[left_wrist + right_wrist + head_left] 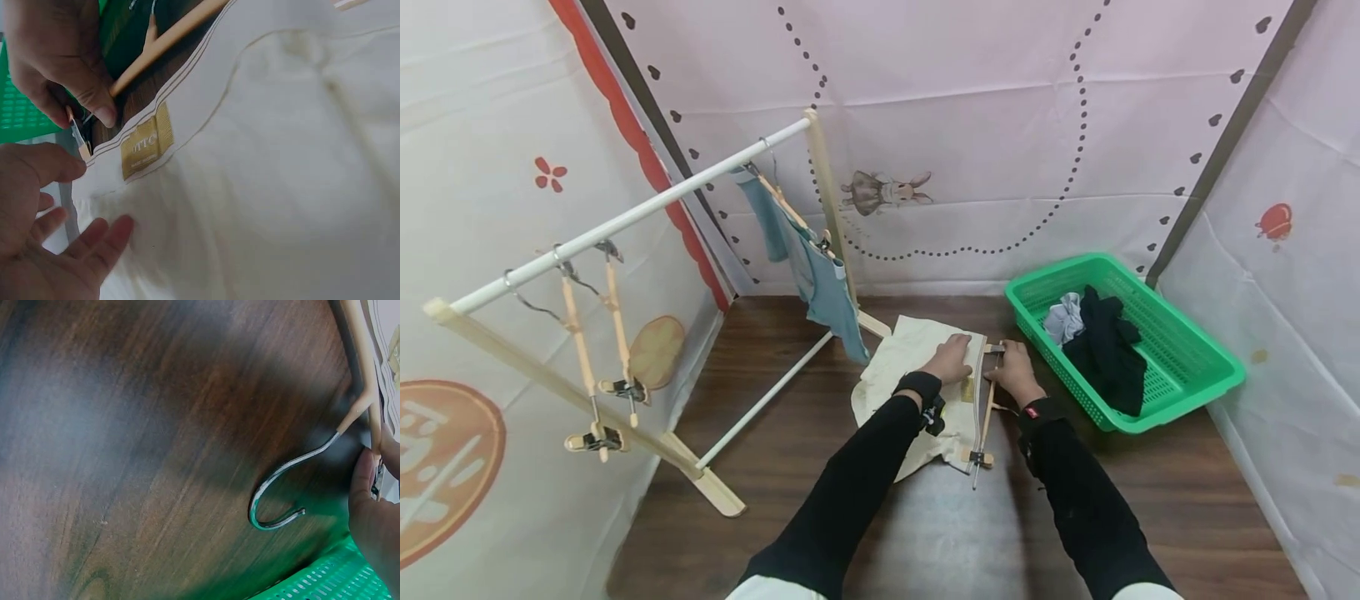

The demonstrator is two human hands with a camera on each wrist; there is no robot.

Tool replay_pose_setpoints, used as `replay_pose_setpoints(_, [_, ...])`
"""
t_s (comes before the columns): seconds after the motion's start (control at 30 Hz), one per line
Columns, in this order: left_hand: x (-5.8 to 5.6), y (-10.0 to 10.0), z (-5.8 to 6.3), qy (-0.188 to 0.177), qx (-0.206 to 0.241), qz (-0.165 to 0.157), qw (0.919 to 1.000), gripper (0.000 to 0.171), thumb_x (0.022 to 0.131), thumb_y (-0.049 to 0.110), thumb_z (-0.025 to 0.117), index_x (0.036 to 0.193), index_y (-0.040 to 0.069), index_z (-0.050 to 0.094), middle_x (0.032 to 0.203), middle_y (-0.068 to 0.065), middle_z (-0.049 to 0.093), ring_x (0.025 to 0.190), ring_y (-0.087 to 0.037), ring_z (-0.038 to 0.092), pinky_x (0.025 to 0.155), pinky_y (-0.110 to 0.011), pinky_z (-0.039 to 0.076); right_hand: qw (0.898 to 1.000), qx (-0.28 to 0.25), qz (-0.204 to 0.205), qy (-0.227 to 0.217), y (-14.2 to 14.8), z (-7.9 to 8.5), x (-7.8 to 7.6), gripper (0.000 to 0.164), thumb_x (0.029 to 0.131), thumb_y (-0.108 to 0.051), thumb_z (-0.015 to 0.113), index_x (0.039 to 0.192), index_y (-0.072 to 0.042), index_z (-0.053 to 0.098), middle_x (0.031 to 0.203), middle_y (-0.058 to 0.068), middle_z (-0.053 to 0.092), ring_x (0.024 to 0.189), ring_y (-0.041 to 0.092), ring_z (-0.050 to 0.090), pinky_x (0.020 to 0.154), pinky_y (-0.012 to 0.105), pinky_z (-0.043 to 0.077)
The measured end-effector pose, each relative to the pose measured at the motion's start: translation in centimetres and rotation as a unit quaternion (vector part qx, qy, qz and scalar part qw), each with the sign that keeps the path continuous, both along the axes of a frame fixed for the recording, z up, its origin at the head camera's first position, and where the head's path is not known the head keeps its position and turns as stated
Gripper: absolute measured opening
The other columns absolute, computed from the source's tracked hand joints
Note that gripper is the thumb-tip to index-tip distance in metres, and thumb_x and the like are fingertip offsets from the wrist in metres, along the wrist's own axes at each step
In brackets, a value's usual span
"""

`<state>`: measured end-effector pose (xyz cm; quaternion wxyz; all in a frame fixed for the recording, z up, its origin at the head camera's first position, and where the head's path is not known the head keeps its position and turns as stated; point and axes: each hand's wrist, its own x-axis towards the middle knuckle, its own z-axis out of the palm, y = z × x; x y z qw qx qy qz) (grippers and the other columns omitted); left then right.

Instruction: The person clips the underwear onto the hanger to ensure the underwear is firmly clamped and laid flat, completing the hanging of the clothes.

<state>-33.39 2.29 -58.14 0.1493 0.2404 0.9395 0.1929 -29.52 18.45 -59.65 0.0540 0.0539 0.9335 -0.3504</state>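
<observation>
A cream garment with a stitched waistband lies flat on the brown floor; a gold label shows on the band. Along the waistband runs a wooden clip hanger, its near clip on the band. My right hand pinches the hanger's far clip between thumb and fingers, at the waistband's corner. On the cloth beside that corner is my left hand, fingers spread and thumb at the band's edge. The metal hook points away from the garment, towards the right.
A green basket at the right holds a black garment and a grey one. To the left stands a rack with a white rail, bearing blue trousers and two bare clip hangers. Printed cloth walls surround the floor.
</observation>
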Motion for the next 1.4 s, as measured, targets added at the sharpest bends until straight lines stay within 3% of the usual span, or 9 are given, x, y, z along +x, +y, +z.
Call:
replay_pose_setpoints(0.27, [-1.9, -0.1, 0.3, -0.008, -0.05, -0.026, 0.9984, 0.074, 0.102, 0.013, 0.059, 0.162, 0.003, 0.016, 0.168, -0.014, 0.02, 0.155, -0.024, 0.019, 0.123, -0.047, 0.022, 1.0, -0.007, 0.003, 0.0, -1.3, -0.1, -0.1, 0.085, 0.088, -0.011, 0.079, 0.152, 0.012, 0.028, 0.153, 0.036, 0.03, 0.14, 0.048, 0.036, 0.115, 0.052, 0.037])
replay_pose_setpoints(0.5, [-2.3, -0.4, 0.0, -0.045, -0.036, -0.008, 0.9983, 0.063, 0.106, 0.014, 0.051, 0.161, 0.008, 0.022, 0.164, -0.015, 0.03, 0.151, -0.027, 0.029, 0.121, -0.047, 0.026, 1.0, -0.019, 0.006, -0.015, -1.6, 0.1, -0.1, 0.089, 0.09, -0.01, 0.077, 0.155, 0.012, 0.021, 0.156, 0.037, 0.026, 0.143, 0.05, 0.031, 0.116, 0.053, 0.035])
replay_pose_setpoints(0.63, [-2.2, -0.6, 0.1, -0.089, 0.006, 0.018, 0.9958, 0.059, 0.108, 0.019, 0.049, 0.161, 0.01, 0.024, 0.159, -0.018, 0.037, 0.113, -0.023, 0.062, 0.084, -0.034, 0.053, 1.0, -0.027, -0.008, -0.013, -1.6, 0.2, -0.2, 0.084, 0.09, -0.008, 0.076, 0.154, 0.011, 0.025, 0.153, 0.036, 0.03, 0.139, 0.05, 0.036, 0.113, 0.053, 0.038])
replay_pose_setpoints(0.73, [-2.0, -0.4, 0.2, -0.12, 0.009, 0.024, 0.9925, 0.062, 0.108, 0.021, 0.051, 0.162, 0.01, 0.022, 0.151, -0.018, 0.048, 0.073, -0.021, 0.06, 0.059, -0.033, 0.048, 0.999, -0.046, -0.024, -0.003, -1.7, 0.3, -0.1, 0.079, 0.09, -0.005, 0.074, 0.153, 0.01, 0.028, 0.148, 0.036, 0.036, 0.134, 0.049, 0.042, 0.109, 0.053, 0.042])
replay_pose_setpoints(0.8, [-1.9, -0.2, 0.2, -0.108, -0.008, 0.02, 0.9939, 0.059, 0.106, 0.021, 0.056, 0.158, 0.009, 0.032, 0.143, -0.016, 0.057, 0.073, -0.021, 0.062, 0.064, -0.032, 0.052, 0.997, -0.063, -0.035, 0.008, -1.8, 0.5, -0.1, 0.072, 0.092, -0.003, 0.07, 0.151, 0.01, 0.032, 0.145, 0.035, 0.04, 0.13, 0.048, 0.046, 0.106, 0.053, 0.045])
replay_pose_setpoints(0.93, [-2.1, 0.3, -0.6, -0.043, -0.04, 0.021, 0.998, 0.032, 0.1, 0.015, 0.067, 0.13, 0.009, 0.061, 0.125, -0.011, 0.063, 0.106, -0.026, 0.063, 0.086, -0.037, 0.053, 0.994, -0.091, -0.059, 0.028, -2.1, 0.8, -0.5, 0.054, 0.096, -0.002, 0.062, 0.145, 0.01, 0.042, 0.14, 0.033, 0.048, 0.128, 0.046, 0.049, 0.103, 0.052, 0.047])
replay_pose_setpoints(1.0, [-2.2, 0.2, -1.3, -0.016, -0.043, 0.035, 0.9984, 0.017, 0.099, 0.015, 0.068, 0.115, 0.013, 0.064, 0.117, -0.009, 0.061, 0.103, -0.026, 0.061, 0.083, -0.038, 0.053, 0.991, -0.105, -0.081, 0.035, -2.2, 0.9, -0.7, 0.046, 0.099, -0.002, 0.057, 0.142, 0.009, 0.046, 0.138, 0.032, 0.051, 0.128, 0.045, 0.05, 0.103, 0.05, 0.047])
replay_pose_setpoints(1.17, [-2.5, -0.2, -1.0, 0.038, -0.013, 0.074, 0.9965, 0.011, 0.1, 0.023, 0.067, 0.11, 0.018, 0.069, 0.12, -0.009, 0.054, 0.103, -0.029, 0.054, 0.08, -0.039, 0.052, 0.964, -0.212, -0.157, 0.043, -2.0, 0.9, -1.1, 0.038, 0.103, -0.004, 0.052, 0.14, 0.006, 0.051, 0.132, 0.029, 0.056, 0.118, 0.041, 0.058, 0.095, 0.047, 0.052])
replay_pose_setpoints(1.4, [-4.2, -0.7, 1.6, 0.123, 0.025, 0.067, 0.9899, 0.02, 0.103, 0.03, 0.063, 0.116, 0.016, 0.069, 0.128, -0.002, 0.065, 0.131, -0.031, 0.044, 0.106, -0.049, 0.039, 0.896, -0.391, -0.212, 0.012, -0.6, 1.7, -1.0, 0.046, 0.101, -0.008, 0.06, 0.14, 0.015, 0.05, 0.137, 0.034, 0.055, 0.127, 0.04, 0.057, 0.107, 0.046, 0.048])
